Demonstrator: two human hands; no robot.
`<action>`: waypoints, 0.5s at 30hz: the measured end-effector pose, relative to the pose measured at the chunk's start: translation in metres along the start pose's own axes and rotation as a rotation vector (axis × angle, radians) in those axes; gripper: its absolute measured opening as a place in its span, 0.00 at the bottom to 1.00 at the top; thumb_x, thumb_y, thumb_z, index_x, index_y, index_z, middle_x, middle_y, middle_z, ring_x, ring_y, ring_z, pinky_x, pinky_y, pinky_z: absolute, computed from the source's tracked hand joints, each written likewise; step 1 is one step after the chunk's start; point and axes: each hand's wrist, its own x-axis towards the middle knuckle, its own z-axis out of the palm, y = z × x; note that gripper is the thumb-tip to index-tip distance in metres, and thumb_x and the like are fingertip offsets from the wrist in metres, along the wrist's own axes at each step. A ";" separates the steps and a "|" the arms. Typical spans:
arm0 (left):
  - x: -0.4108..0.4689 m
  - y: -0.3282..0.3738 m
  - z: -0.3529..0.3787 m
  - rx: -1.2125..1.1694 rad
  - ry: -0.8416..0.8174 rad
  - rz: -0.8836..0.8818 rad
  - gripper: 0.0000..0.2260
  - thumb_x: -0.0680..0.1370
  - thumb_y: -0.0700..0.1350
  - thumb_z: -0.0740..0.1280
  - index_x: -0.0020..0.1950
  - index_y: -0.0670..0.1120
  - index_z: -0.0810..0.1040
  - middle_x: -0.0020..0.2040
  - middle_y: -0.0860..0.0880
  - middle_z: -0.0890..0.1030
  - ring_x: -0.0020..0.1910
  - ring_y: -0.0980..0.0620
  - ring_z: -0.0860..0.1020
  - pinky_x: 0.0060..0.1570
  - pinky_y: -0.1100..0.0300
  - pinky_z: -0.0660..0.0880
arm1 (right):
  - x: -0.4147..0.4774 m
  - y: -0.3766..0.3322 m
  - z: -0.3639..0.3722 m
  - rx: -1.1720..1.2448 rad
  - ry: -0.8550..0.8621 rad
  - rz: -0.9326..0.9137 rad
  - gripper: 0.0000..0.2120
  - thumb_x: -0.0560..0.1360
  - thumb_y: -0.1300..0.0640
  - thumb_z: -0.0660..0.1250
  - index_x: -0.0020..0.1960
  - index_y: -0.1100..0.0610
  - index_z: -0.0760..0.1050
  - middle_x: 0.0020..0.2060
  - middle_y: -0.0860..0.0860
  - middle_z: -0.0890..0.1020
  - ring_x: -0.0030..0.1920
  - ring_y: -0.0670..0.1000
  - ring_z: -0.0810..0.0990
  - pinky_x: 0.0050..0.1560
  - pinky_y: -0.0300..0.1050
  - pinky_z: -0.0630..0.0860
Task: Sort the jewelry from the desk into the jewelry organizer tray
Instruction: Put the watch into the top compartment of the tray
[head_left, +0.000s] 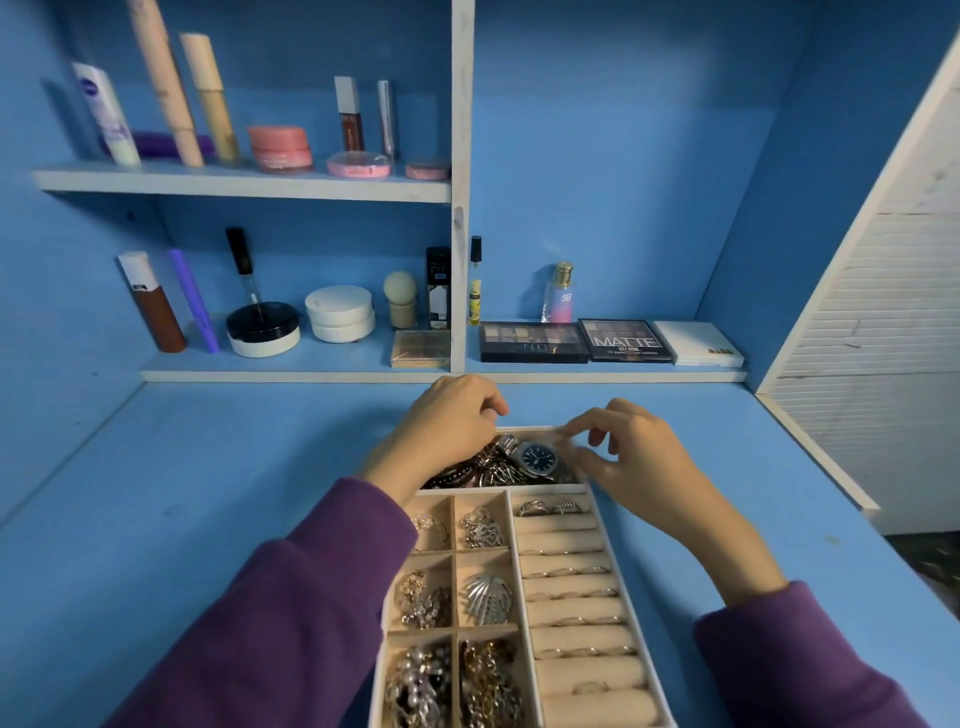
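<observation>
The beige jewelry organizer tray (511, 525) lies on the blue desk in front of me. Its long far compartment holds a silver watch (538, 458) with a dark blue dial on top of tangled bracelets (467, 473). My right hand (631, 460) pinches the watch's right side between thumb and forefinger. My left hand (449, 423) hovers over the compartment's far left end with its fingers curled; anything under them is hidden. The small square cells hold chains, earrings and a silver shell brooch (487, 598). Rings (550, 507) sit in the padded ring rolls on the right.
Behind the tray runs a low shelf with eyeshadow palettes (532, 342), a perfume bottle (560, 293), jars and tubes. A higher shelf at upper left carries more cosmetics (280, 148). Bare blue desk surface (182, 493) lies to either side of the tray. A white slatted panel (878, 364) stands at the right.
</observation>
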 end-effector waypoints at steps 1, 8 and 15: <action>0.000 -0.001 -0.001 0.036 -0.026 -0.003 0.10 0.77 0.41 0.61 0.53 0.48 0.80 0.55 0.50 0.80 0.50 0.52 0.75 0.52 0.56 0.72 | 0.000 0.001 -0.001 0.025 0.017 0.015 0.07 0.73 0.51 0.67 0.50 0.50 0.80 0.40 0.48 0.73 0.38 0.45 0.70 0.39 0.40 0.66; -0.006 -0.011 -0.008 0.093 -0.067 0.045 0.08 0.77 0.45 0.63 0.48 0.45 0.82 0.46 0.48 0.82 0.44 0.51 0.78 0.47 0.51 0.76 | 0.000 -0.004 -0.007 0.136 0.056 0.051 0.04 0.74 0.56 0.66 0.47 0.49 0.79 0.39 0.48 0.76 0.37 0.45 0.74 0.36 0.32 0.68; -0.017 -0.028 -0.020 0.246 0.056 -0.044 0.09 0.78 0.43 0.61 0.46 0.43 0.80 0.44 0.46 0.80 0.41 0.48 0.77 0.36 0.57 0.68 | -0.015 -0.005 -0.018 0.301 0.088 0.146 0.03 0.74 0.55 0.67 0.44 0.49 0.79 0.38 0.49 0.78 0.34 0.50 0.72 0.35 0.30 0.67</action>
